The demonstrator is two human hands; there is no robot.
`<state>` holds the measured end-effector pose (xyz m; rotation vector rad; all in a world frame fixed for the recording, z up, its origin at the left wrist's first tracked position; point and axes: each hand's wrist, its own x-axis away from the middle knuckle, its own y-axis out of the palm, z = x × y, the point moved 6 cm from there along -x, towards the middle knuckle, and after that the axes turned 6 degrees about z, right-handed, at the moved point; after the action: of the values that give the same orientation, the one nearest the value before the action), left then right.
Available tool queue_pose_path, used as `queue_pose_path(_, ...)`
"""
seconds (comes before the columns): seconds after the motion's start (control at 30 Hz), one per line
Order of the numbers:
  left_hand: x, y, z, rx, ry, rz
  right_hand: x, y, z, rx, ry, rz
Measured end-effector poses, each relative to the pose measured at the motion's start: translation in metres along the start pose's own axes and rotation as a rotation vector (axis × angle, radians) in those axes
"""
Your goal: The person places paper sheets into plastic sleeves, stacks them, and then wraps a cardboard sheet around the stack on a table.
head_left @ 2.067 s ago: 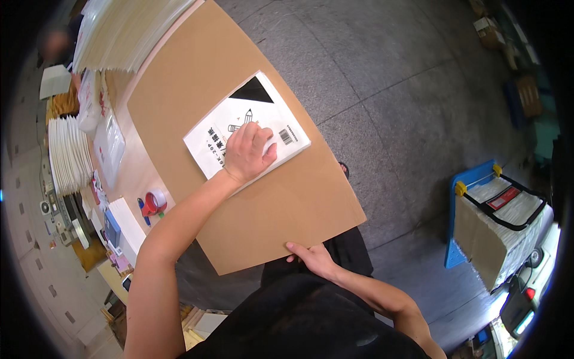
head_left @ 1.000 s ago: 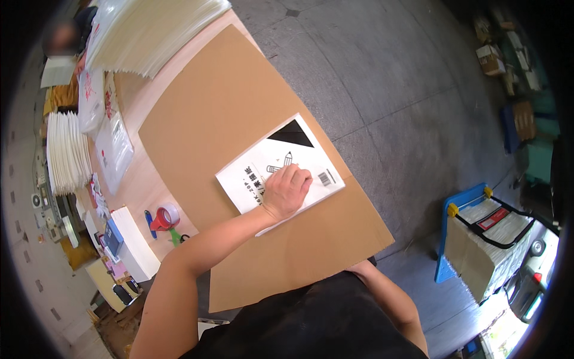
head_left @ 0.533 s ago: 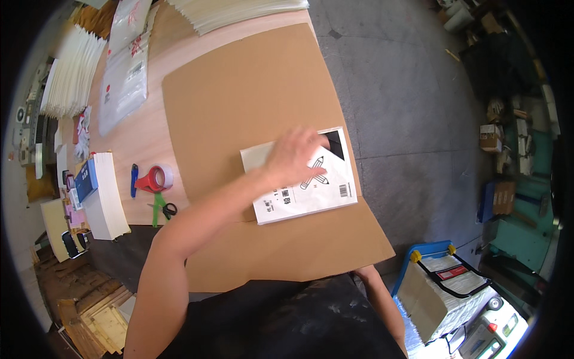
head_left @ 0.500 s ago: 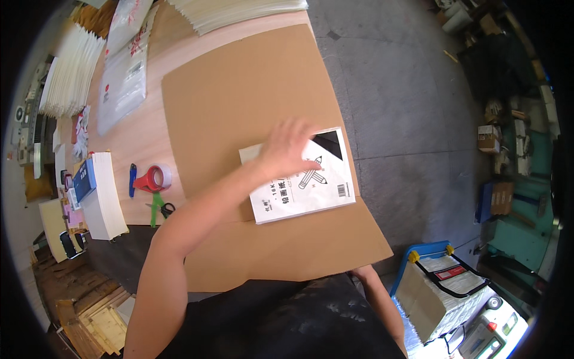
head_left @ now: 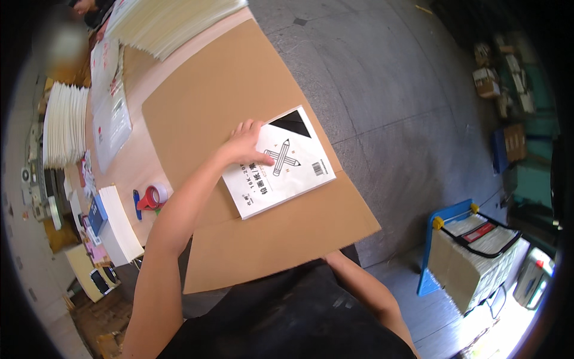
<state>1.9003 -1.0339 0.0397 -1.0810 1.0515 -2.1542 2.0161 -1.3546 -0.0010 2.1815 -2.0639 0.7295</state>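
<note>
A white paper pad [head_left: 287, 188], with crossed pencils on its cover and a black corner, lies on a large brown cardboard sheet [head_left: 209, 78]. My left hand [head_left: 245, 143] rests at the pad's far left edge, its thumb stretched over the cover and apart from the fingers, which reach past the edge. The near part of the cardboard beyond a crease juts out over the table's front, close to my body. At that near edge is my right hand [head_left: 332, 257]; the cardboard hides its fingers, so its grip does not show.
Left of the cardboard lie a red tape dispenser [head_left: 150, 197], a blue cutter [head_left: 137, 204] and a white paper stack [head_left: 118, 221]. Plastic bags [head_left: 110, 119] and tall paper stacks [head_left: 64, 125] stand farther off. To the right is a loaded blue trolley [head_left: 445, 239]. Another person [head_left: 98, 15] is at the far left.
My view has turned, so the table appears rotated. My left hand, blurred over the pad before, now lies still nearer the pad's left side. The pad keeps its place on the cardboard.
</note>
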Motion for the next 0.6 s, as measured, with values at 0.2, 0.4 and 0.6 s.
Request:
queue_pose_path(0.2,0.020,0.022,0.028,-0.047,-0.004,-0.087,0.018,0.019,0.011,0.307,-0.204,0.051)
queue_pose_path(0.4,0.026,0.033,0.039,-0.138,0.023,-0.105,0.002,0.008,0.019,-0.186,-0.012,0.315)
queue_pose_path(0.6,0.023,0.024,0.044,-0.199,0.149,-0.076,-0.016,-0.043,-0.069,0.135,-0.015,0.374)
